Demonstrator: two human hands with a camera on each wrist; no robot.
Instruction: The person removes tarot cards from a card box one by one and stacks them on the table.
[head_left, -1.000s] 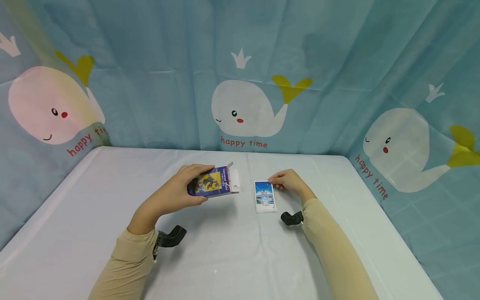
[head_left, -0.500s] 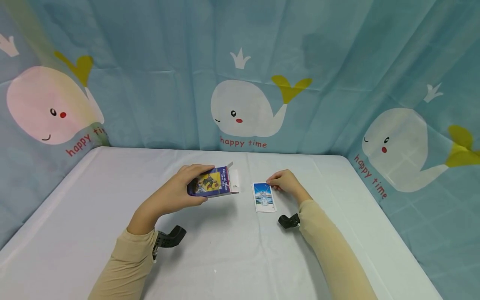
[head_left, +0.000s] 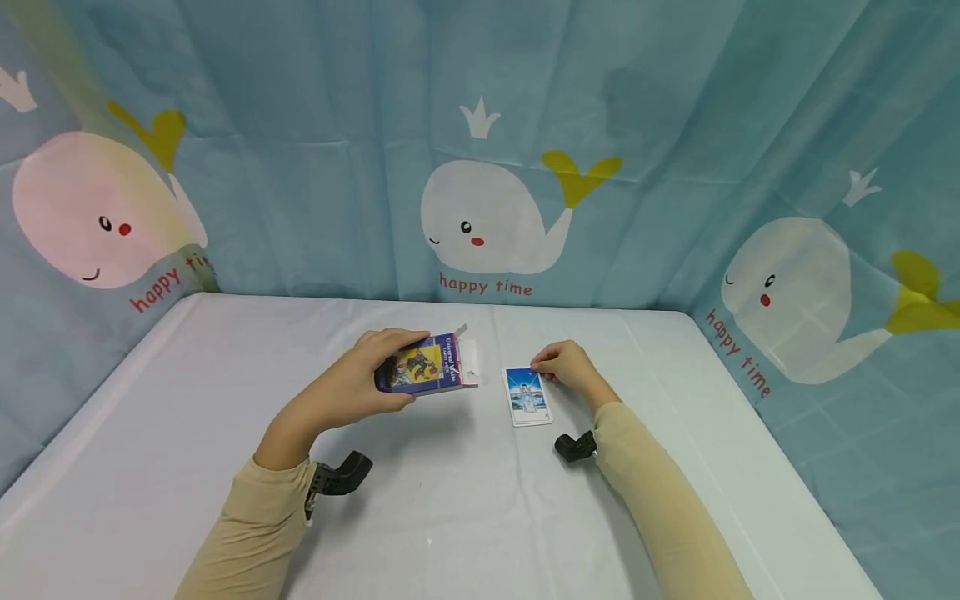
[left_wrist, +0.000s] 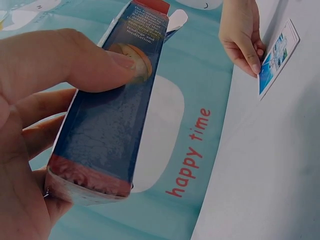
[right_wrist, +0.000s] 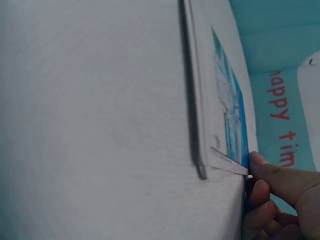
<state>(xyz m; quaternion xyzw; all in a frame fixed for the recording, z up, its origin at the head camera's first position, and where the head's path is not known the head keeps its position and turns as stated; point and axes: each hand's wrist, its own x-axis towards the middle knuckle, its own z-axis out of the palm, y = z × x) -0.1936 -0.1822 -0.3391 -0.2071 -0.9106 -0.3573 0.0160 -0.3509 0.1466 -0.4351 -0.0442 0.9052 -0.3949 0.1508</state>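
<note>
My left hand (head_left: 348, 379) grips a blue tarot card box (head_left: 418, 365) above the table, thumb along one narrow side and fingers on the other. The box's flap stands open at its right end, pointing toward the cards. In the left wrist view the box (left_wrist: 107, 125) shows its dark narrow side with red ends. A small stack of tarot cards lies face up on the table, and a blue-and-white tarot card (head_left: 527, 397) is on top. My right hand (head_left: 573, 369) pinches that card's far right corner between thumb and fingers. The right wrist view shows the thumb over the corner of the card (right_wrist: 229, 112).
A white cloth covers the table (head_left: 450, 517). Behind and beside it hangs a blue curtain (head_left: 315, 208) printed with whales and red lettering. Each wrist carries a black camera mount, the left mount (head_left: 343, 473) and the right mount (head_left: 576, 447).
My right hand has shifted slightly left and toward me, and the top card has slid and turned a little with it. The left hand and the box have stayed put.
</note>
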